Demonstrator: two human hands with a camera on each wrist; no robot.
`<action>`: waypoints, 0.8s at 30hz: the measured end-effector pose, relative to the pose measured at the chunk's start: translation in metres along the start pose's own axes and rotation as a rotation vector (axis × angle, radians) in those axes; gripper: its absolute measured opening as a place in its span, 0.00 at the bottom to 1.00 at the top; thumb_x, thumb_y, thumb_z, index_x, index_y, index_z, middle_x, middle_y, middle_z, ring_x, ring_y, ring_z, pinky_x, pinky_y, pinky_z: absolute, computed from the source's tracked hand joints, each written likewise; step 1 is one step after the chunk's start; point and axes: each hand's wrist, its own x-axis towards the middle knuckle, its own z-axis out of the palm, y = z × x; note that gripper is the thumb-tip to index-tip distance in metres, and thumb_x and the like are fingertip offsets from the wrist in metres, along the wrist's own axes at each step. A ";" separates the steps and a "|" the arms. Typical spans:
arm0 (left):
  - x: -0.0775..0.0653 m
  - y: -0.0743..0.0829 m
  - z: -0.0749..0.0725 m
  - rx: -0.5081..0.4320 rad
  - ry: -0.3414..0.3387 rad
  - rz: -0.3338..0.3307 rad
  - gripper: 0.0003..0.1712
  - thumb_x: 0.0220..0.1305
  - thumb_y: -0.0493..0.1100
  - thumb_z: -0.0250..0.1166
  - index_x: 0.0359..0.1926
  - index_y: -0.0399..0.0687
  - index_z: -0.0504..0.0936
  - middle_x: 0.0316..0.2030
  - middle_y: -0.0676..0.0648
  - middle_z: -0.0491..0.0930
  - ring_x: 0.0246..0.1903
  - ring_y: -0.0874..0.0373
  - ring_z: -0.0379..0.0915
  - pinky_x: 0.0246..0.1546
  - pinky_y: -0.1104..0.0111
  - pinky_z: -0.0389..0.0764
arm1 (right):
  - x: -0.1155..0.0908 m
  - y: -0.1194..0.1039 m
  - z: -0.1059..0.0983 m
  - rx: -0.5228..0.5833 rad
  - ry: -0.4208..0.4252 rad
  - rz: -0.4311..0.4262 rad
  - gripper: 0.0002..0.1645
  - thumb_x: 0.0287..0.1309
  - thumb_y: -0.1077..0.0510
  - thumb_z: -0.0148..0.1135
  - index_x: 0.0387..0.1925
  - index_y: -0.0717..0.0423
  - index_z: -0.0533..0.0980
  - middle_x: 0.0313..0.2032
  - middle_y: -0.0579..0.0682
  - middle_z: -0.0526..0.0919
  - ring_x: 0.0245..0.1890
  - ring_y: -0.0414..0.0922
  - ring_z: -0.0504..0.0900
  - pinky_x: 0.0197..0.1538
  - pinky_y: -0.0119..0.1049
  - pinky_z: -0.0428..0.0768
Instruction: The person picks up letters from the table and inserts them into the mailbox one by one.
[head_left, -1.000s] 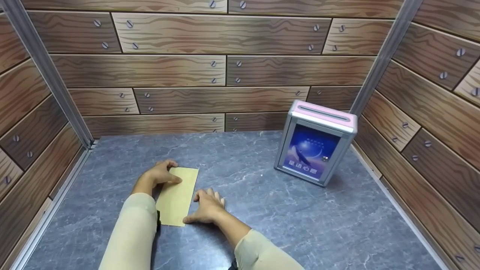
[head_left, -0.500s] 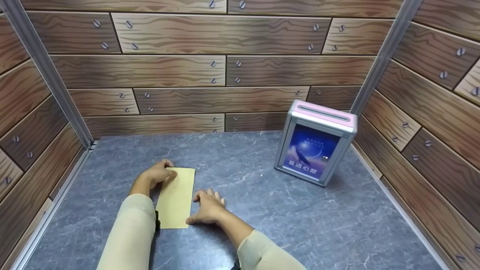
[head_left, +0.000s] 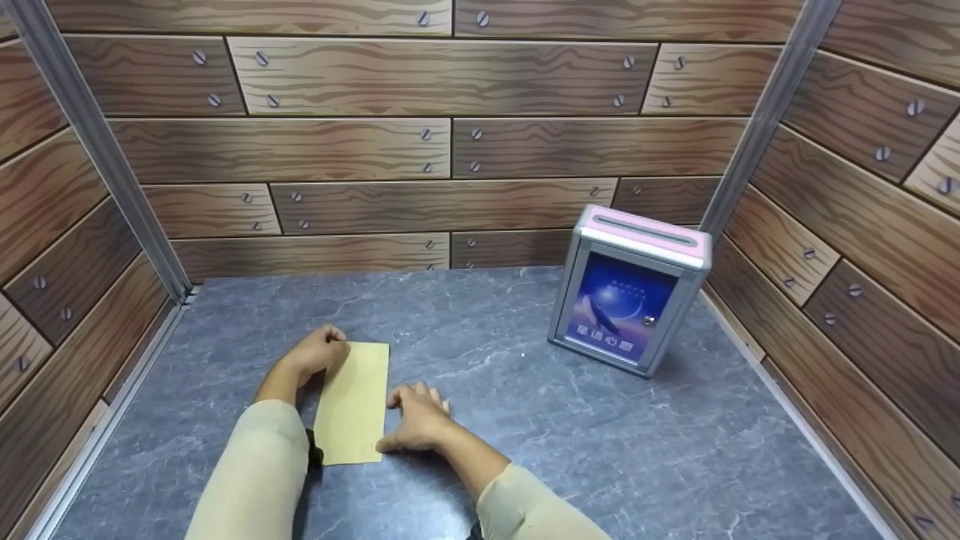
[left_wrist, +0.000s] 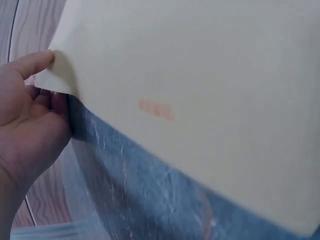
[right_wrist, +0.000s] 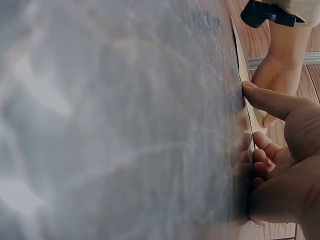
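A pale yellow oblong paper, seemingly an envelope [head_left: 355, 405], lies on the table with its long sides pointing away from me. At its far left corner my left hand [head_left: 313, 351] pinches the paper between thumb and fingers, and that corner is bent up in the left wrist view. Faint orange-red print [left_wrist: 156, 108] shows on the paper there. My right hand [head_left: 418, 418] rests beside the near right edge. Its thumb tip touches the edge, while the other fingers are loosely bent on the tabletop. In the right wrist view the paper is seen nearly edge-on.
A silver-framed box [head_left: 630, 292] with a pink slotted top and a blue picture door stands at the back right. Wood-patterned walls [head_left: 450, 150] enclose the grey marbled table [head_left: 487, 322] at the back and both sides.
The envelope has turned slightly and now lies straighter, its far end shifted left and its near end right. My left hand moved a little left with it; my right hand barely moved.
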 end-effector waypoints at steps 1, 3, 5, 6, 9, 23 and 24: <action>-0.002 0.000 0.000 0.002 0.010 0.007 0.09 0.81 0.42 0.53 0.55 0.44 0.72 0.52 0.43 0.72 0.51 0.50 0.70 0.52 0.61 0.72 | 0.000 0.000 0.000 0.005 -0.001 -0.003 0.36 0.40 0.48 0.91 0.49 0.45 0.78 0.52 0.46 0.75 0.52 0.47 0.67 0.62 0.50 0.66; -0.006 0.001 0.000 0.004 0.027 0.032 0.11 0.80 0.40 0.53 0.57 0.42 0.73 0.52 0.43 0.73 0.52 0.51 0.70 0.53 0.62 0.73 | -0.001 0.001 0.000 0.014 -0.008 -0.010 0.36 0.41 0.48 0.91 0.50 0.46 0.78 0.51 0.46 0.74 0.52 0.47 0.67 0.64 0.52 0.66; -0.009 0.003 0.001 -0.007 0.042 0.061 0.12 0.79 0.38 0.53 0.58 0.39 0.73 0.52 0.42 0.74 0.50 0.51 0.71 0.51 0.63 0.74 | -0.001 0.001 -0.001 0.021 -0.016 -0.015 0.35 0.42 0.49 0.90 0.50 0.46 0.77 0.50 0.46 0.74 0.52 0.47 0.67 0.66 0.54 0.66; -0.011 0.005 0.002 -0.011 0.048 0.081 0.13 0.78 0.37 0.54 0.58 0.38 0.73 0.52 0.42 0.75 0.50 0.51 0.72 0.50 0.64 0.75 | -0.001 0.002 -0.002 0.025 -0.020 -0.015 0.35 0.43 0.49 0.90 0.49 0.47 0.77 0.49 0.46 0.74 0.52 0.47 0.67 0.68 0.56 0.65; -0.015 0.012 0.009 -0.033 0.052 0.130 0.14 0.78 0.36 0.55 0.60 0.37 0.74 0.54 0.41 0.76 0.49 0.52 0.73 0.48 0.66 0.76 | -0.003 0.004 -0.003 0.039 -0.020 -0.007 0.33 0.44 0.50 0.89 0.48 0.48 0.76 0.48 0.45 0.73 0.53 0.47 0.67 0.71 0.59 0.64; -0.026 0.043 0.010 -0.251 0.107 0.177 0.17 0.80 0.38 0.60 0.64 0.39 0.72 0.51 0.47 0.76 0.44 0.59 0.75 0.43 0.71 0.81 | -0.003 0.008 -0.005 0.281 0.046 0.001 0.31 0.48 0.67 0.77 0.49 0.52 0.67 0.36 0.47 0.82 0.43 0.45 0.68 0.59 0.47 0.65; -0.027 0.044 0.010 -0.268 0.104 0.174 0.17 0.81 0.37 0.60 0.65 0.39 0.72 0.51 0.47 0.76 0.44 0.59 0.75 0.43 0.71 0.81 | -0.003 0.009 -0.005 0.296 0.040 -0.001 0.30 0.50 0.68 0.75 0.49 0.52 0.67 0.34 0.46 0.80 0.42 0.44 0.67 0.57 0.45 0.65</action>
